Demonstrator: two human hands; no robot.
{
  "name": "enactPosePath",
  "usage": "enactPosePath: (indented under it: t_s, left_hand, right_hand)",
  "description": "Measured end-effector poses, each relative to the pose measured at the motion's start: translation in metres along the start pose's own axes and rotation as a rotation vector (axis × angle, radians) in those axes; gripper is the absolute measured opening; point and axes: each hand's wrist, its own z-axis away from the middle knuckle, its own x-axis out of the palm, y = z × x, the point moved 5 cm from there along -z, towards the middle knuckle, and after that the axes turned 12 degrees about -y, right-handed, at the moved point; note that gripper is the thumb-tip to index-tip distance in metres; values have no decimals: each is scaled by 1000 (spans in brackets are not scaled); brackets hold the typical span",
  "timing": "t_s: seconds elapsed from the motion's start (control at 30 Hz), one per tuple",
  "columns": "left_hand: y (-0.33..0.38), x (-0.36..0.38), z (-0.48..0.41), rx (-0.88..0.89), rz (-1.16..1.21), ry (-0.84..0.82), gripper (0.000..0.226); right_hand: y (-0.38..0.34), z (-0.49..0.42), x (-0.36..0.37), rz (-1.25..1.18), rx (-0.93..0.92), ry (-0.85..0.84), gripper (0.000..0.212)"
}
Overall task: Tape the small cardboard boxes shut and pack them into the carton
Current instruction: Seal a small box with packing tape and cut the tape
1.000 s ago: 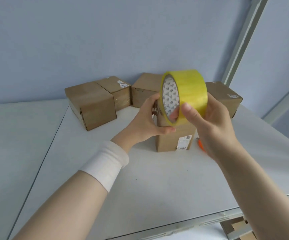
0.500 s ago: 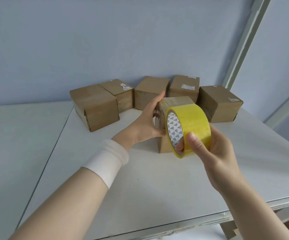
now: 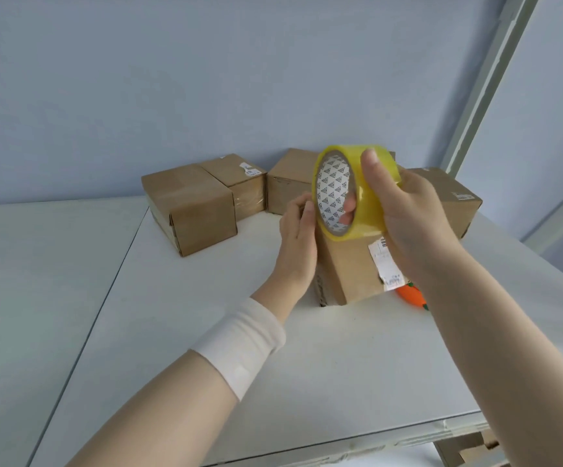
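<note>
Small cardboard box (image 3: 350, 264) on the white tabletop (image 3: 205, 332), just in front of a row of other brown boxes (image 3: 192, 207); plain kraft board, crisp edges, printed paper label (image 3: 386, 264) on the near face. Yellow tape roll (image 3: 369, 210) held just above it by the right hand (image 3: 411, 214), thumb on the glossy band, fingers (image 3: 349, 207) curled through the patterned core, likely for a steady pull. Left hand (image 3: 298, 237) beside the box, fingertips at the roll's rim, probably seeking the loose end; whether pinching tape, impossible to tell.

Single head view: looks forward-down, close over white table (image 3: 307, 382), toward blue wall (image 3: 205, 79).
</note>
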Motion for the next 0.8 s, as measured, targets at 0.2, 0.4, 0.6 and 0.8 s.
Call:
enactPosePath:
  t_s: [0.2,0.4,0.6,0.8]
  left_hand:
    - [-21,-4,-13,-34,55,118,27]
    - [-55,-7,-32,-207,135,125,48]
    - [-53,-6,-33,-142,61,156,38]
    - [-67,-4,-40,-273,209,90,66]
  right_hand:
    - [35,-23,0,90,2,-113,36]
    - [67,-45,-7,124,59,-178,38]
    - [66,-40,-10,116,-29,-28,37]
    - [67,-37,-14,-2,-54,57,43]
